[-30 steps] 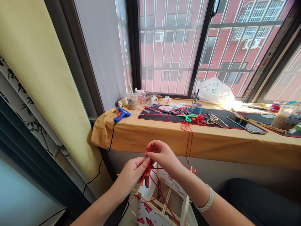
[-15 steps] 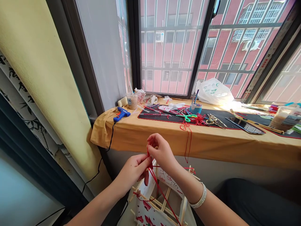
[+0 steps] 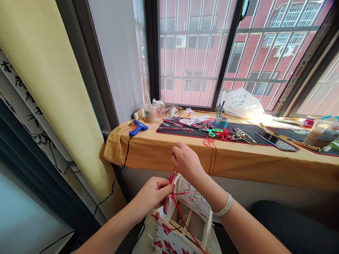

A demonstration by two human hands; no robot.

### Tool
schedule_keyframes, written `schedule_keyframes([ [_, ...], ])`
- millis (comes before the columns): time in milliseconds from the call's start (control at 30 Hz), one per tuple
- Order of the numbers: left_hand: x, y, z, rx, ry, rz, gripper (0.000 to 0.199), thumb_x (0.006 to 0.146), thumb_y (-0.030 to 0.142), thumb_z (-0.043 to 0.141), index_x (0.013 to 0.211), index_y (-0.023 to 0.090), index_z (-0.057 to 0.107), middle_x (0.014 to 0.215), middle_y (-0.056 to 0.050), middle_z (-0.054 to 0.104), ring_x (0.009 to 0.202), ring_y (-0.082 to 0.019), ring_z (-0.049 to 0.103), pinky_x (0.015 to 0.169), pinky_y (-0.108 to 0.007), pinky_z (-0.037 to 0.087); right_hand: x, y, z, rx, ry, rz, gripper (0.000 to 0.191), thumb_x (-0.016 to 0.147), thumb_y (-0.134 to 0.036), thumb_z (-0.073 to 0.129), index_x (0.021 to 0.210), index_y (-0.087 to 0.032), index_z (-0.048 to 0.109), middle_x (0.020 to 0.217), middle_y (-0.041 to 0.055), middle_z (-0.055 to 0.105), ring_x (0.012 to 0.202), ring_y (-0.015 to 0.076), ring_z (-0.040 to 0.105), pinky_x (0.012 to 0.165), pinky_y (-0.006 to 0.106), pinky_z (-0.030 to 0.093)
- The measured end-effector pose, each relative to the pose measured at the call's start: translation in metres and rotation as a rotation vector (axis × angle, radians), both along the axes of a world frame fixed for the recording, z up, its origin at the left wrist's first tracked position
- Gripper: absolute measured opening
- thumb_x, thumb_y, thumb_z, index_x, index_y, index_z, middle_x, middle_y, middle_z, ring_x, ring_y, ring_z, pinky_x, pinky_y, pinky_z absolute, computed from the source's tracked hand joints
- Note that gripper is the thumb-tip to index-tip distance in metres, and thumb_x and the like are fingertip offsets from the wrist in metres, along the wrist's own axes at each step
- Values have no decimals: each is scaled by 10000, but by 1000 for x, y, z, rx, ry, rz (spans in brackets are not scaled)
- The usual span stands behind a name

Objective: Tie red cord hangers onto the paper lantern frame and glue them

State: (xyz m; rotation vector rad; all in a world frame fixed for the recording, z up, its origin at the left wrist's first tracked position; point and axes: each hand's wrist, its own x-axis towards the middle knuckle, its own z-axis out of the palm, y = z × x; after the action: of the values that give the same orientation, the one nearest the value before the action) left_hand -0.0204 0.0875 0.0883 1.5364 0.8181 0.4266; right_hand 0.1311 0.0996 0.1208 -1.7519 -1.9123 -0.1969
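Fingers of left hand (image 3: 152,195) pinch red string (image 3: 181,215), right hand (image 3: 186,160) half-curled, hold unclear; string cd snag on stick frame (image 3: 209,225) if tugged

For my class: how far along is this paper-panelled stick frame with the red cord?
Done: painted paper panels sit on the wooden stick frame. In hand: the left hand pinches red cord at a top corner, the right hand raised above. Left: loose cord ends, untrimmed; green-handled scissors lie on the mat.

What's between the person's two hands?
In the head view, red cords stretch up from the left hand toward the right hand.
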Motion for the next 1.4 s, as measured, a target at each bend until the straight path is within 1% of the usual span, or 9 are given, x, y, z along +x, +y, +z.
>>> schedule_keyframes([
  [100, -1, 1, -1, -13, -80, 32, 397, 776, 522, 504, 604, 165, 485, 377, 20, 524, 335, -55, 307, 397, -198, 156, 12, 1, 0, 87, 394, -12, 177, 812, -102, 431, 900, -145, 578, 905, 73, 592, 784, 162, 541, 716, 277, 418],
  [200, -2, 3, -2, -32, -169, 88, 392, 789, 526, 496, 633, 167, 472, 410, 17, 534, 355, -61, 356, 393, -192, 170, 15, -18, -4, 209, 703, 44, 198, 846, -200, 425, 1011, -168, 529, 970, 64, 591, 830, 161, 544, 752, 290, 432],
  [300, -1, 3, -2, -49, -221, 98, 363, 795, 501, 509, 673, 160, 483, 422, 27, 518, 368, -62, 382, 393, -185, 184, 3, -47, -12, 107, 569, 211, 158, 797, -285, 566, 922, -196, 530, 934, 48, 593, 876, 182, 538, 785, 305, 420],
  [400, 1, 2, -1, -43, -221, 129, 353, 800, 482, 511, 675, 152, 491, 437, 33, 511, 377, -61, 401, 394, -179, 204, -10, -65, -21, -88, 421, 241, 217, 711, -252, 684, 864, -201, 537, 878, 35, 605, 856, 197, 545, 748, 311, 418],
  [567, 1, 2, -1, -22, -215, 148, 329, 835, 446, 462, 673, 159, 472, 427, 14, 548, 358, -52, 356, 387, -174, 198, -12, -66, -27, -121, 387, 263, 89, 827, -203, 563, 738, -193, 559, 876, 41, 603, 832, 176, 546, 736, 291, 414],
  [967, 0, 7, -10, -27, -264, 164, 307, 820, 474, 464, 768, 172, 470, 418, 9, 563, 349, -55, 368, 371, -154, 198, -19, -59, -42, -317, 979, 301, 173, 795, -177, 494, 968, -181, 476, 797, 11, 600, 701, 133, 550, 637, 256, 422],
  [1100, -2, 5, -11, -52, -278, 180, 301, 832, 466, 449, 847, 167, 476, 407, 5, 567, 330, -49, 337, 360, -145, 186, -25, -60, -43, -282, 868, 234, 177, 778, -147, 511, 948, -192, 491, 675, -40, 525, 616, 112, 488, 566, 226, 367],
  [1267, -4, 5, -9, -160, -339, 180, 242, 809, 413, 497, 848, 175, 475, 371, 36, 518, 313, -39, 299, 336, -133, 135, -22, -59, -44, -178, 749, 212, 135, 792, -133, 519, 911, -192, 493, 687, -42, 526, 619, 107, 478, 554, 210, 358],
  [1400, -4, 9, -7, -256, -346, 129, 222, 826, 398, 492, 816, 176, 483, 364, 46, 494, 299, -18, 233, 330, -127, 114, -17, -56, -47, -41, 360, 264, 112, 827, -86, 485, 838, -184, 539, 752, -6, 558, 657, 112, 501, 579, 211, 362],
])
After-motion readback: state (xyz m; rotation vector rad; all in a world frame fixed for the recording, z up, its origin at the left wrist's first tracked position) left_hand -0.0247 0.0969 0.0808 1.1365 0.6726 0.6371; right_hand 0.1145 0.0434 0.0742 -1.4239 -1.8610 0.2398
